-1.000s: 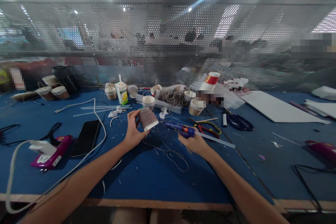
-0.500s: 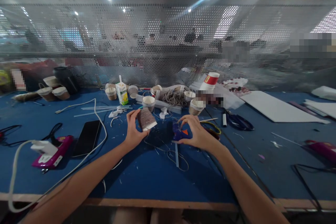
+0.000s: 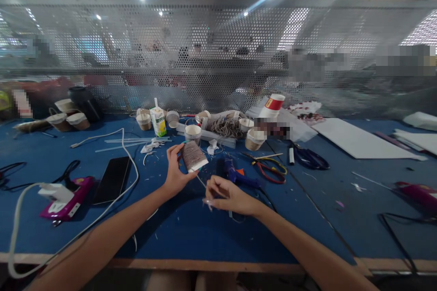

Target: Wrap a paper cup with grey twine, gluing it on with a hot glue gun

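A small paper cup [image 3: 194,157] wrapped in rows of brown cord lies tilted in my left hand [image 3: 177,168]. Thumb and fingers grip it at both ends, and a white band shows along its lower edge. From that edge a thin cord [image 3: 201,181] runs down to my right hand [image 3: 227,194], whose fingers are pinched together on it. The fingertips there are slightly blurred. Just beyond the right hand, a blue glue gun [image 3: 239,175] with an orange trigger rests on the table.
Scissors with red and yellow handles [image 3: 273,170] lie right of the glue gun. Several cord-wrapped cups, including one cup [image 3: 255,139], stand along the back near a drink carton [image 3: 159,121] and a cord bundle [image 3: 227,127]. A phone [image 3: 113,179] and power strip [image 3: 70,200] are left.
My right hand has let go of the glue gun, moved left and nearer me, and taken the cord. The cup in my left hand has shifted slightly right.
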A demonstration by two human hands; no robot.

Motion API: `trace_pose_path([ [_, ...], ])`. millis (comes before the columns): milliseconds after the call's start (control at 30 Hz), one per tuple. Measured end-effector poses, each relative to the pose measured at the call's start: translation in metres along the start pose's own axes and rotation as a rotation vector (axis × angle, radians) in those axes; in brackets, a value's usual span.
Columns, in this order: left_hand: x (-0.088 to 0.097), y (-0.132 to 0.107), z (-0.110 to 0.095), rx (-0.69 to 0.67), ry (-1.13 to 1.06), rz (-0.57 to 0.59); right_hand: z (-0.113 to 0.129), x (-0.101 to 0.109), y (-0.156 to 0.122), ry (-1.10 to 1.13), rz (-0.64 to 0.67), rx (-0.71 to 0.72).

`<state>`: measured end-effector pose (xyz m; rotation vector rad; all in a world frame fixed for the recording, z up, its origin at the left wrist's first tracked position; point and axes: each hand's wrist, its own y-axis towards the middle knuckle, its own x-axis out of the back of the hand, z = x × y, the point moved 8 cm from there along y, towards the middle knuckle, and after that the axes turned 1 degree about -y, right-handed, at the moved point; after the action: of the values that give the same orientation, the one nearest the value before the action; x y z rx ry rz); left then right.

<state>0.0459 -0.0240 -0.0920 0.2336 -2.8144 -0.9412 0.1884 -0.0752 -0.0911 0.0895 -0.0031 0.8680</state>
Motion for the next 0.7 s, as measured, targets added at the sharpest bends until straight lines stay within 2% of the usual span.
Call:
trace_pose_path([
  [133,-0.004,0.001,0.005,0.027,0.021,0.075,0.011,0.026,-0.006,0.150,-0.191,0.115],
  [300,-0.014,-0.002,0.003,0.025,-0.009,0.190,0.027,0.053,-0.013,0.173,-0.395,0.204],
  [400,-0.016,-0.003,0.000,0.017,-0.032,0.226,0.029,0.058,-0.013,0.144,-0.430,0.211],
  [567,-0.019,-0.003,-0.002,0.060,-0.107,0.285,0.015,0.072,-0.012,0.062,-0.512,0.155],
  [700,-0.022,-0.004,0.002,0.105,-0.136,0.328,0.001,0.075,-0.012,-0.121,-0.448,0.002],
])
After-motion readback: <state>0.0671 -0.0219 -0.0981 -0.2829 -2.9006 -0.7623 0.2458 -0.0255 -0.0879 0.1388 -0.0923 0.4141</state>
